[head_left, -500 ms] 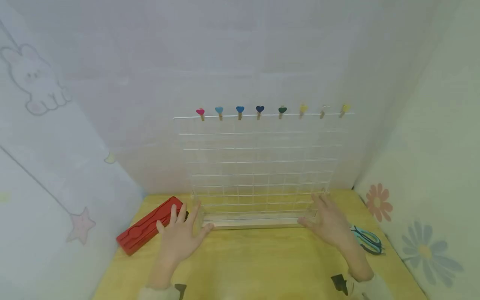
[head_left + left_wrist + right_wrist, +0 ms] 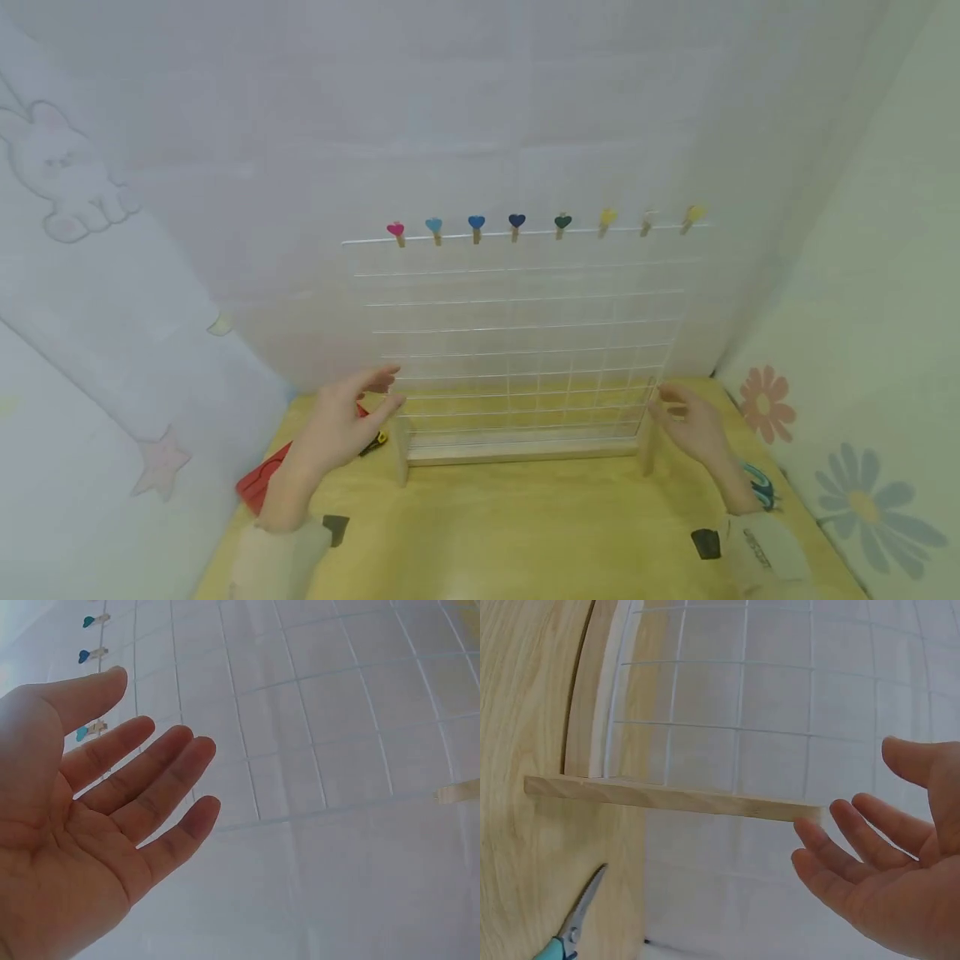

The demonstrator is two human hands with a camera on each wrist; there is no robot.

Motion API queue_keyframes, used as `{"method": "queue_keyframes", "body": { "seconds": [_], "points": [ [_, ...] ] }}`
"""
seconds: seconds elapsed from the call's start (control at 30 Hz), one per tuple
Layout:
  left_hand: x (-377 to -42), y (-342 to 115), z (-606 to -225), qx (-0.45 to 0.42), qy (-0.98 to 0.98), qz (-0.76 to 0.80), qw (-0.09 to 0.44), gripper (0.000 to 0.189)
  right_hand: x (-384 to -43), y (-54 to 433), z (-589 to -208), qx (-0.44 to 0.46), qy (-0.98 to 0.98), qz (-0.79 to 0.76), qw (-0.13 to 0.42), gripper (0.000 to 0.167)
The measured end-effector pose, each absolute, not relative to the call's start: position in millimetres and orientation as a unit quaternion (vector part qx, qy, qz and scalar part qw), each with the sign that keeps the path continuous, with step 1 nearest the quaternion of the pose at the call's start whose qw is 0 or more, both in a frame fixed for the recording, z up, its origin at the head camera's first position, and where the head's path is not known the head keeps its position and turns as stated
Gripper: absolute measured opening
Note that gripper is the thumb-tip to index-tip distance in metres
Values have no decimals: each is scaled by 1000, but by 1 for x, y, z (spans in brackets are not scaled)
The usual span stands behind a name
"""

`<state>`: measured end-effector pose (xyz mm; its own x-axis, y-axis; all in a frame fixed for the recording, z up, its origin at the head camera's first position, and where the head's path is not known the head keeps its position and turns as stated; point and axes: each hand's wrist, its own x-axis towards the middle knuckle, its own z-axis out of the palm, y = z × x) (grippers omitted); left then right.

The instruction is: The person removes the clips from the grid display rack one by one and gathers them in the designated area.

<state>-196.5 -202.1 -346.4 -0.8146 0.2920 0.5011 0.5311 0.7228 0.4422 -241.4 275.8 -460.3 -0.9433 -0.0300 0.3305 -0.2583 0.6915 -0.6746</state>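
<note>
A white wire grid (image 2: pixel 480 300) stands upright in a wooden base (image 2: pixel 525 450) with a side piece at each end. Small clothespins with coloured hearts, such as a pink one (image 2: pixel 396 230), line its top wire. My left hand (image 2: pixel 343 421) is at the grid's lower left edge, fingers loosely bent and palm empty in the left wrist view. On the other side my right hand (image 2: pixel 693 425) is beside the right end. The right wrist view shows its fingertips right at the tip of the wooden side piece (image 2: pixel 682 798), gripping nothing.
A red case (image 2: pixel 262 481) lies at the left, partly behind my left arm, with a small black and yellow object (image 2: pixel 372 443) near it. Teal-handled scissors (image 2: pixel 761 483) lie at the right, partly covered by my right arm. Walls with printed drawings enclose the table (image 2: pixel 517 533).
Both hands have lifted from low at the base's ends and moved up and outward. The left has turned its palm inward. The grid stays upright; the head view has shifted slightly.
</note>
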Motion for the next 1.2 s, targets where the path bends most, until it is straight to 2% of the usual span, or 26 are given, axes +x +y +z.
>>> {"method": "queue_keyframes", "body": {
  "seconds": [0.17,0.4,0.53,0.8,1.07,1.2],
  "points": [
    [-202,-201,-334,-246,-895,-300,219,32,-259,284,-490,-4,-881,448,155,42],
    [-202,-202,-321,-239,-902,-297,204,29,-280,293,-516,4,-777,628,38,61],
    [-204,-206,-313,-230,-904,-298,202,28,-283,295,-516,19,-739,674,4,67],
    [-217,-209,-288,-228,-894,-312,227,27,-289,297,-517,41,-734,678,-4,65],
    [-236,-203,-263,-225,-866,-323,310,30,-294,303,-516,49,-727,685,-13,67],
    [-245,-198,-250,-224,-856,-328,331,29,-294,306,-515,39,-733,679,-10,68]
  ]
}}
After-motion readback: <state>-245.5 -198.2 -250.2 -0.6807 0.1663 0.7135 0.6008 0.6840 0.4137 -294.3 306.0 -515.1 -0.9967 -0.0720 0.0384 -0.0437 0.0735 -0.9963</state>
